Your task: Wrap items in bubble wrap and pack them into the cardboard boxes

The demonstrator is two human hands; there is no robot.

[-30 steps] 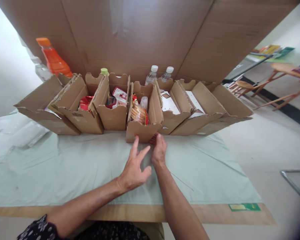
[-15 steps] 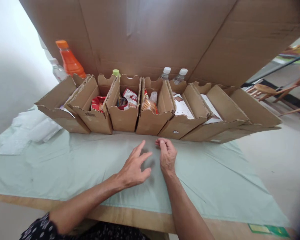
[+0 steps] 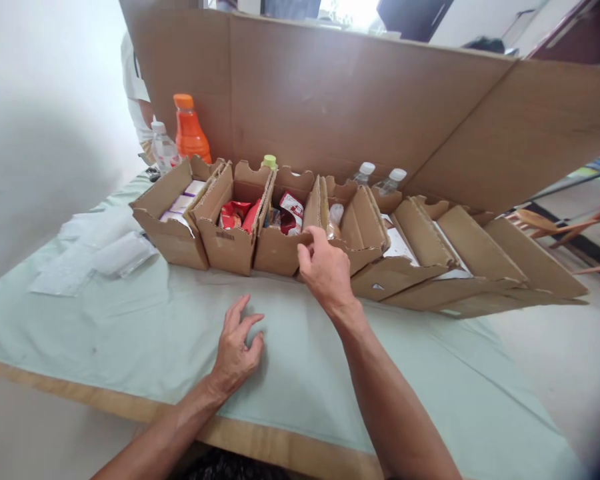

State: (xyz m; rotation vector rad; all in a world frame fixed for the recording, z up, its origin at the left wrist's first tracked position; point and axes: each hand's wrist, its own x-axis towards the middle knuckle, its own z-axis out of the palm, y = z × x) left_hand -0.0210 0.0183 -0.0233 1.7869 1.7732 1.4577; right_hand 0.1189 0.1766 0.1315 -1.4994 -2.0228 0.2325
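Note:
My left hand (image 3: 239,352) hovers low over the pale green cloth (image 3: 145,333), fingers spread and thumb apart, holding nothing. In front of the middle cardboard boxes, my right hand (image 3: 326,272) is raised with its fingers curled and thumb close to them. Anything inside its grip is hidden. It overlaps the front of the box with a bread-like snack bag (image 3: 334,223). Just left of it stands the box (image 3: 275,252) holding a dark red and white packet (image 3: 291,212). Another box (image 3: 230,252) contains red packets (image 3: 239,215).
White-and-purple packs (image 3: 184,201) fill the leftmost box. Boxes on the right hold white items (image 3: 397,241). Behind the row stand an orange bottle (image 3: 191,132), clear bottles (image 3: 364,173) and a tall cardboard panel (image 3: 320,100). Clear plastic bags (image 3: 105,250) lie on the left.
My right hand has risen from the cloth toward the box fronts. My left hand has drawn back to the left, still spread. The head view has shifted, showing more beyond the panel.

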